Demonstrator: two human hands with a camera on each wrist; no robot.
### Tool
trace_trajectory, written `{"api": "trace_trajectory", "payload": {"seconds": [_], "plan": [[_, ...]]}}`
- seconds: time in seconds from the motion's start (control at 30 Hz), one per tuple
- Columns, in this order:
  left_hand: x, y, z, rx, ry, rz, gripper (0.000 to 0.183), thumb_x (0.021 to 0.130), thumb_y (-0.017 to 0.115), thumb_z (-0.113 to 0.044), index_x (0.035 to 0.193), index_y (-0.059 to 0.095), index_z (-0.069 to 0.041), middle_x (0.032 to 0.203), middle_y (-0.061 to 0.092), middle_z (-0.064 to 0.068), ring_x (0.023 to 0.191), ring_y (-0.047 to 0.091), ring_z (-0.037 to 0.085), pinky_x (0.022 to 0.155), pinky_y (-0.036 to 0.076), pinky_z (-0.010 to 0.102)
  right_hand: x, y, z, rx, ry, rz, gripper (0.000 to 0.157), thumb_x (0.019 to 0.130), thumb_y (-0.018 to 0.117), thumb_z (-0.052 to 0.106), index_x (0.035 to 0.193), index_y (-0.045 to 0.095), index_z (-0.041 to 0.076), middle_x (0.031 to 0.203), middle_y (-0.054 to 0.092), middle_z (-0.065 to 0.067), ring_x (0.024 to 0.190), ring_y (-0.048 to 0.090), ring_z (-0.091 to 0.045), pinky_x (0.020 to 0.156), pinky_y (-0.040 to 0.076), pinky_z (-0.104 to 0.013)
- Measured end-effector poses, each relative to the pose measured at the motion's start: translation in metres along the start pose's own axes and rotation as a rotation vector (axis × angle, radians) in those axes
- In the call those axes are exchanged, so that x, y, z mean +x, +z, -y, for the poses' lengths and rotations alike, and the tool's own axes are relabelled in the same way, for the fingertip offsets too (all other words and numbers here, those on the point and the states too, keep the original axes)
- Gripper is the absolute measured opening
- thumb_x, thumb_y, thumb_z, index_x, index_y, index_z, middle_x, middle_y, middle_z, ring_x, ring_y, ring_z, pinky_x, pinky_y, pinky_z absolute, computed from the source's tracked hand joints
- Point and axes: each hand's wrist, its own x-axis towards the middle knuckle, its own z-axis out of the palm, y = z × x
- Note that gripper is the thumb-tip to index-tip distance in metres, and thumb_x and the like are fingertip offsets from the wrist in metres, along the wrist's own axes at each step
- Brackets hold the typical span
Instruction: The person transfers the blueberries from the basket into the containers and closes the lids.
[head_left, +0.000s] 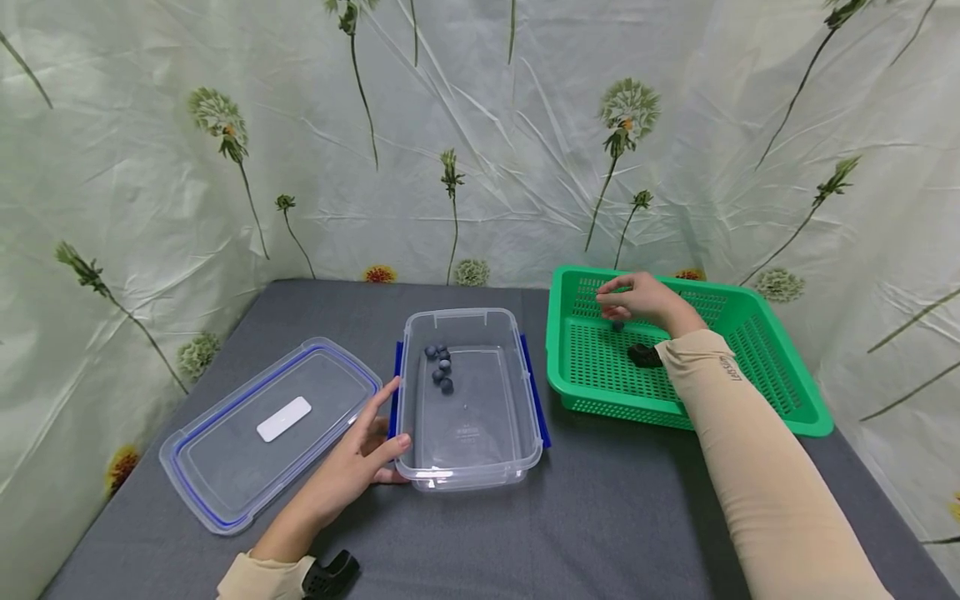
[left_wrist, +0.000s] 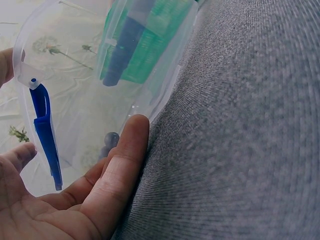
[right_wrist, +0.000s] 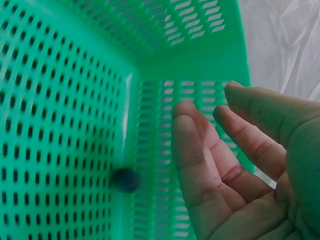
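Note:
A clear plastic food box (head_left: 468, 417) with blue side latches stands mid-table, several blueberries (head_left: 447, 386) lying in its far left part. My left hand (head_left: 367, 446) rests against its left side, thumb at the rim and fingers spread along the outer wall. In the left wrist view, those fingers (left_wrist: 112, 182) look fairly straight beside the blue latch (left_wrist: 45, 130). Over the left part of a green basket (head_left: 600, 367) hovers my right hand (head_left: 637, 298), fingers loosely bent with nothing between them. One dark blueberry (right_wrist: 126, 180) lies below it on the basket floor, by the wall.
Left of the box lies its clear lid (head_left: 225, 467) with a blue seal and a white label (head_left: 283, 418). A grey cloth (head_left: 585, 517) covers the table. Behind hangs a pale curtain (head_left: 510, 208) with dandelion prints. Black wrist straps (head_left: 643, 356) show at both sleeves.

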Motion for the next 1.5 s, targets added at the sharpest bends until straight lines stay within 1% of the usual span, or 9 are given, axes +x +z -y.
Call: {"api": "trace_trajectory", "payload": {"seconds": [0.07, 0.13, 0.33, 0.5, 0.63, 0.77, 0.87, 1.17, 1.5], "plan": [[0.0, 0.0, 0.0, -0.001, 0.001, 0.005, 0.078, 0.11, 0.061, -0.024, 0.17, 0.016, -0.046, 0.162, 0.037, 0.036, 0.133, 0.061, 0.047, 0.085, 0.068, 0.051, -0.002, -0.003, -0.006, -0.014, 0.016, 0.007, 0.05, 0.112, 0.058, 0.022, 0.15, 0.052, -0.009, 0.126, 0.075, -0.023, 0.095, 0.076, -0.014, 0.1, 0.062, -0.044], [0.0, 0.0, 0.0, -0.002, 0.005, 0.006, 0.078, 0.11, 0.06, -0.023, 0.17, 0.016, -0.046, 0.162, 0.038, 0.036, 0.132, 0.062, 0.046, 0.085, 0.068, 0.051, -0.002, -0.004, -0.011, -0.007, 0.038, 0.01, 0.049, 0.112, 0.058, 0.021, 0.15, 0.052, -0.009, 0.124, 0.075, -0.022, 0.094, 0.075, -0.014, 0.1, 0.062, -0.042], [0.0, -0.001, 0.001, 0.005, 0.012, 0.005, 0.077, 0.11, 0.061, -0.023, 0.17, 0.017, -0.047, 0.161, 0.039, 0.035, 0.13, 0.063, 0.045, 0.085, 0.068, 0.05, 0.0, -0.007, -0.025, 0.015, 0.101, 0.018, 0.05, 0.113, 0.057, 0.018, 0.153, 0.048, -0.01, 0.125, 0.07, -0.019, 0.095, 0.072, -0.011, 0.091, 0.064, -0.03], [0.0, -0.001, 0.001, 0.008, 0.011, 0.002, 0.077, 0.11, 0.061, -0.024, 0.169, 0.017, -0.048, 0.161, 0.04, 0.035, 0.131, 0.062, 0.046, 0.084, 0.068, 0.051, 0.002, -0.006, -0.03, -0.021, 0.134, 0.037, 0.048, 0.113, 0.057, 0.017, 0.151, 0.049, -0.01, 0.127, 0.067, -0.018, 0.092, 0.069, -0.01, 0.087, 0.062, -0.029], [0.0, -0.001, 0.001, 0.01, 0.015, 0.002, 0.077, 0.11, 0.061, -0.023, 0.169, 0.018, -0.047, 0.161, 0.039, 0.035, 0.132, 0.061, 0.046, 0.084, 0.068, 0.05, -0.001, -0.007, -0.032, -0.057, 0.149, 0.045, 0.046, 0.113, 0.056, 0.017, 0.15, 0.051, -0.01, 0.111, 0.07, -0.011, 0.085, 0.066, -0.011, 0.082, 0.059, -0.031], [0.0, -0.001, 0.001, 0.008, 0.017, 0.004, 0.077, 0.11, 0.06, -0.023, 0.17, 0.017, -0.047, 0.162, 0.039, 0.035, 0.132, 0.061, 0.047, 0.084, 0.068, 0.05, -0.001, -0.008, -0.036, -0.064, 0.169, 0.078, 0.049, 0.113, 0.054, 0.016, 0.153, 0.047, -0.011, 0.093, 0.069, -0.003, 0.079, 0.06, -0.01, 0.076, 0.055, -0.03], [0.0, -0.001, 0.001, 0.007, 0.017, 0.004, 0.078, 0.11, 0.06, -0.023, 0.17, 0.017, -0.046, 0.161, 0.038, 0.036, 0.132, 0.061, 0.047, 0.084, 0.068, 0.05, 0.001, -0.007, -0.038, -0.042, 0.177, 0.102, 0.05, 0.114, 0.053, 0.015, 0.155, 0.043, -0.012, 0.089, 0.067, -0.001, 0.076, 0.057, -0.009, 0.073, 0.054, -0.028], [0.0, -0.001, 0.001, 0.007, 0.021, 0.002, 0.078, 0.11, 0.06, -0.022, 0.17, 0.017, -0.046, 0.161, 0.039, 0.036, 0.131, 0.061, 0.046, 0.084, 0.068, 0.05, 0.0, -0.004, -0.037, -0.057, 0.175, 0.111, 0.047, 0.113, 0.054, 0.013, 0.152, 0.047, -0.013, 0.103, 0.07, -0.005, 0.083, 0.062, -0.01, 0.075, 0.056, -0.026], [0.0, -0.001, 0.001, -0.012, 0.019, 0.017, 0.078, 0.111, 0.059, -0.02, 0.17, 0.016, -0.046, 0.159, 0.04, 0.036, 0.129, 0.063, 0.044, 0.086, 0.067, 0.051, -0.001, -0.004, -0.041, -0.037, 0.16, 0.092, 0.043, 0.112, 0.055, 0.008, 0.149, 0.05, -0.014, 0.101, 0.071, -0.008, 0.079, 0.059, -0.012, 0.073, 0.054, -0.027]]}}
